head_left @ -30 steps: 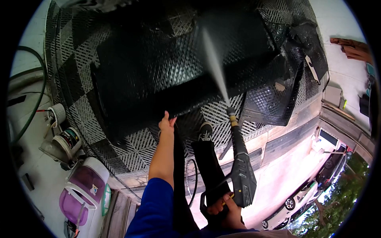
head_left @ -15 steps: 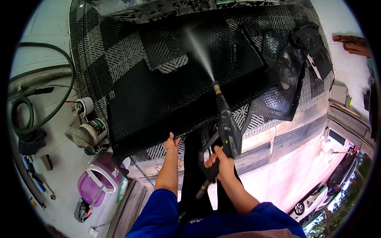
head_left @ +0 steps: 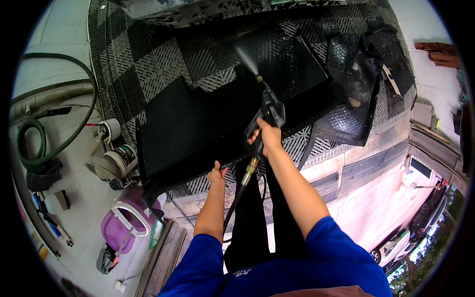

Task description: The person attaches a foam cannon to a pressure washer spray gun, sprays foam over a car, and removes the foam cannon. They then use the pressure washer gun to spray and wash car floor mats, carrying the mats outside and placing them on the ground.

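A wide black car mat (head_left: 213,114) with a raised rim lies over the slatted floor tiles. My left hand (head_left: 216,174) grips its near edge, fingers below and partly hidden. In my right hand (head_left: 267,135) is the handle of a black spray gun (head_left: 273,106), held above the mat. White spray (head_left: 246,59) leaves its brass-coloured nozzle toward the far part of the mat. A hose runs from the gun's brass fitting (head_left: 251,168) down past my legs.
More wet black mats (head_left: 346,116) lie at the right. At the left are a green hose (head_left: 91,94), a bucket (head_left: 118,161) and a purple tub (head_left: 118,230). A vehicle's edge (head_left: 198,12) shows at the top; parked cars stand outside at lower right.
My right hand has moved the spray gun forward, away from my body and over the mat, with the spray still on. My left hand has stayed at the mat's near edge.
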The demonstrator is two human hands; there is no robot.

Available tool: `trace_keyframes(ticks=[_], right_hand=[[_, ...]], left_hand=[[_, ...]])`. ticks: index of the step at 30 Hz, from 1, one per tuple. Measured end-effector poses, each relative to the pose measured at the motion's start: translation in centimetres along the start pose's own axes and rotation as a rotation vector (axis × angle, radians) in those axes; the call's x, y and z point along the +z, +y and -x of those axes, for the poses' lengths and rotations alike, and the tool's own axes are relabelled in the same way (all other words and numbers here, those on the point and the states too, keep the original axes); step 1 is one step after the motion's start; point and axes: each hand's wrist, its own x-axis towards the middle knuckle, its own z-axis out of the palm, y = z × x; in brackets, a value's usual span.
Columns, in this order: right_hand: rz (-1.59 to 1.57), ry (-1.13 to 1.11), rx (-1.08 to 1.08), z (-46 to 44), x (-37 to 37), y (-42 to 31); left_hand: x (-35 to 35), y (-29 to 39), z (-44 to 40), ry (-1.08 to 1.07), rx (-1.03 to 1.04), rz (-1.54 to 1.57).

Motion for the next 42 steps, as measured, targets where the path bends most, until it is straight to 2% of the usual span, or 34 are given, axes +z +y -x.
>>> trace_keyframes(ticks=[4,8,14,18,20,23,24,26,32,37,42], right_hand=[[0.125,0.023,-0.19,-3.6,2.3,-1.6],[0.133,-0.014,-0.1,-5.0,3.6,-2.9],[0.301,0.009,-0.199,-8.3,5.5,-3.7],[0.342,-0.021,-0.081,-9.1,6.2,-5.0],[0.343,-0.02,-0.06,-8.8,6.0,-4.9],[0.165,0.029,-0.149,-7.2,5.4,-3.9],[0.163,0.033,-0.15,-6.2,4.9,-3.7],[0.035,0.019,-0.024,-4.0,3.5,-3.3],[-0.029,-0.019,0.294,2.4,-2.3,-0.3],[-0.166,0.103,0.23,2.3,-6.6,0.0],[-0.215,0.222,0.098,-0.5,-11.0,-3.3]], left_hand=[[1.1,0.8,0.4,-0.021,0.012,0.013],[1.4,1.5,0.7,-0.009,-0.011,0.004],[0.5,1.9,1.3,-0.008,-0.03,0.041],[0.9,2.2,1.5,-0.002,-0.033,0.038],[1.0,2.6,1.6,-0.014,-0.054,0.013],[1.2,3.1,1.6,-0.025,-0.074,0.001],[1.3,3.2,1.8,-0.026,-0.075,-0.002],[1.7,3.5,2.2,-0.054,-0.056,0.024],[2.4,4.7,2.1,-0.079,-0.041,-0.066],[3.1,5.4,1.4,-0.071,-0.036,-0.036],[4.1,4.4,0.7,-0.025,-0.017,-0.05]])
